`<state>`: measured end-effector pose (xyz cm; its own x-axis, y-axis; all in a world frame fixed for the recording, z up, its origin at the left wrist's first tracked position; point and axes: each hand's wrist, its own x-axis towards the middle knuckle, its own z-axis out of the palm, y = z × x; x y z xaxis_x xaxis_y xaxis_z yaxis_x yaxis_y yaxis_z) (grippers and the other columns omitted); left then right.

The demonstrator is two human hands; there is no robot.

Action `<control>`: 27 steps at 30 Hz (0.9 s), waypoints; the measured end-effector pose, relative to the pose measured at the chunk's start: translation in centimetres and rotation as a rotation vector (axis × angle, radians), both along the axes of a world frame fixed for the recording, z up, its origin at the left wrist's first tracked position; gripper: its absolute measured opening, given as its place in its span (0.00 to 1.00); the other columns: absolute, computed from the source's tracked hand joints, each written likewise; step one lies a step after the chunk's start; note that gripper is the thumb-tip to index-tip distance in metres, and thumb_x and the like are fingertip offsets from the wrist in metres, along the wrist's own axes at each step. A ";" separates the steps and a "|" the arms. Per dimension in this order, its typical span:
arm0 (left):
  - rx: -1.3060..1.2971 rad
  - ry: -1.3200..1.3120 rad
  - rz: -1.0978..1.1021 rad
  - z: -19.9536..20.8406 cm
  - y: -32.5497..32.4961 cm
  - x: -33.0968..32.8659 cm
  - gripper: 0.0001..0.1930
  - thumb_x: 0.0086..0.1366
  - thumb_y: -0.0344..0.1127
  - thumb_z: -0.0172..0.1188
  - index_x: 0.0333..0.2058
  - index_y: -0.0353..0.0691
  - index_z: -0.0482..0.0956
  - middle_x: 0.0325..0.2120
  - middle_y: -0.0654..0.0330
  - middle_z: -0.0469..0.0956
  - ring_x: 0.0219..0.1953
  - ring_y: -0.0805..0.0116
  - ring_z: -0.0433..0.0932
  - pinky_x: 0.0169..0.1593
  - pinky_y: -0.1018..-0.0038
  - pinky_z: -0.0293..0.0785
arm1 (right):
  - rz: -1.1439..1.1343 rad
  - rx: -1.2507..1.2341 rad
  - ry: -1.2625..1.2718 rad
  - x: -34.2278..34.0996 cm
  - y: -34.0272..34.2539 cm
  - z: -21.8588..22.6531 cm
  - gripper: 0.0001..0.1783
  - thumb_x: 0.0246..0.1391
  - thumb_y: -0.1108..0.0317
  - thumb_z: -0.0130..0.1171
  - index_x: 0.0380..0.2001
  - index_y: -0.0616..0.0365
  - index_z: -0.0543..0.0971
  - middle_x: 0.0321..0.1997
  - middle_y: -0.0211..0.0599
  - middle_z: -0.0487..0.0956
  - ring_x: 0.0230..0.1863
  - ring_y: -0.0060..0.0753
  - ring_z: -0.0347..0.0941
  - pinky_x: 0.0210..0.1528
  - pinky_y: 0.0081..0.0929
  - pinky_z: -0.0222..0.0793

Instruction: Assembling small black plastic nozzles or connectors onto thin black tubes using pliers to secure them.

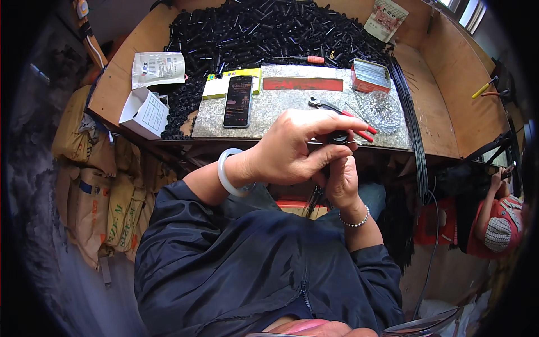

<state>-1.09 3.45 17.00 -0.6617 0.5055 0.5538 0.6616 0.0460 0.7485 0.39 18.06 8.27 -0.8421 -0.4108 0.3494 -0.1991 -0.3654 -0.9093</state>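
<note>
My left hand [292, 147], with a pale bangle on its wrist, is closed around a small black cylindrical part [338, 136] just in front of the stone slab [292, 109]. My right hand [342, 180], wearing a bead bracelet, comes up from below and grips the same part with a thin wire sticking out to the right. Both hands touch each other. Red-handled pliers [342, 114] lie on the slab just beyond my fingers. A dark phone [238, 101] lies on the slab's left part.
A big heap of small black tubes [264, 31] fills the wooden bench behind the slab. A red tin [370, 74], a glass dish [382, 108], a screwdriver [306, 59], white boxes [145, 112] and a bundle of black wires [415, 129] lie around. Sacks [90, 185] stand left; another person [497, 216] sits right.
</note>
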 end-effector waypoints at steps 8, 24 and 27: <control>-0.055 -0.018 0.046 -0.1 -0.3 -0.5 0.27 0.59 0.24 0.56 0.58 0.31 0.62 0.32 0.57 0.75 0.35 0.73 0.76 0.39 0.79 0.73 | -0.259 0.132 0.137 0.4 -1.3 0.6 0.29 0.62 0.44 0.37 0.31 0.62 0.71 0.14 0.25 0.68 0.18 0.13 0.64 0.20 0.17 0.58; 0.020 0.233 0.369 -1.5 1.1 0.0 0.24 0.60 0.23 0.53 0.56 0.27 0.62 0.40 0.47 0.77 0.43 0.63 0.79 0.45 0.73 0.74 | -0.657 0.445 0.525 -0.8 -2.5 -1.0 0.13 0.58 0.70 0.47 0.42 0.69 0.66 0.27 0.55 0.74 0.29 0.60 0.73 0.27 0.41 0.69; 0.015 0.269 0.373 -1.9 1.5 0.3 0.27 0.60 0.22 0.52 0.58 0.27 0.59 0.42 0.45 0.76 0.44 0.61 0.78 0.47 0.72 0.73 | -0.621 0.439 0.564 -1.0 -2.0 -1.2 0.12 0.58 0.69 0.47 0.41 0.67 0.67 0.27 0.54 0.74 0.29 0.60 0.73 0.26 0.42 0.69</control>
